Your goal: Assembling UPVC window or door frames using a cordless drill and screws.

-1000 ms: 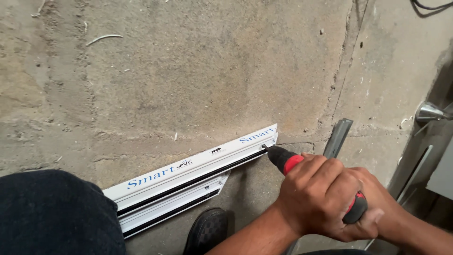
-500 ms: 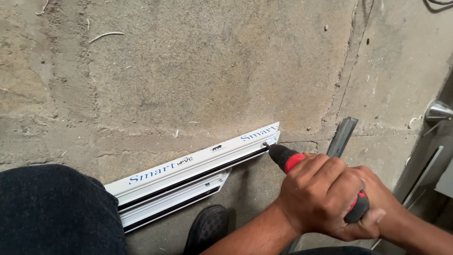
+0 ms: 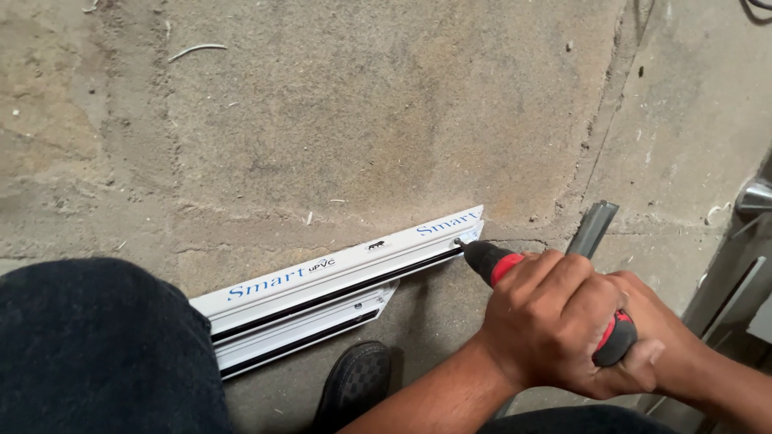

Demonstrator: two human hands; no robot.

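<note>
A white plastic window profile with blue lettering and a black groove lies slanted on the concrete floor. Both of my hands hold a screwdriver with a red and black handle, and its tip presses on a screw at the profile's right end. My left hand wraps the front of the handle. Behind it, my right hand closes around the handle's rear end. My knee in dark trousers rests over the profile's left end, and my black shoe sits just below the profile.
A grey metal bar lies on the floor behind my hands. Metal frame pieces stand at the right edge. Cracks run through the rough concrete floor, and a small white scrap lies at upper left.
The view has shifted slightly. Both hands stay on the screwdriver with its tip at the profile's right end.
</note>
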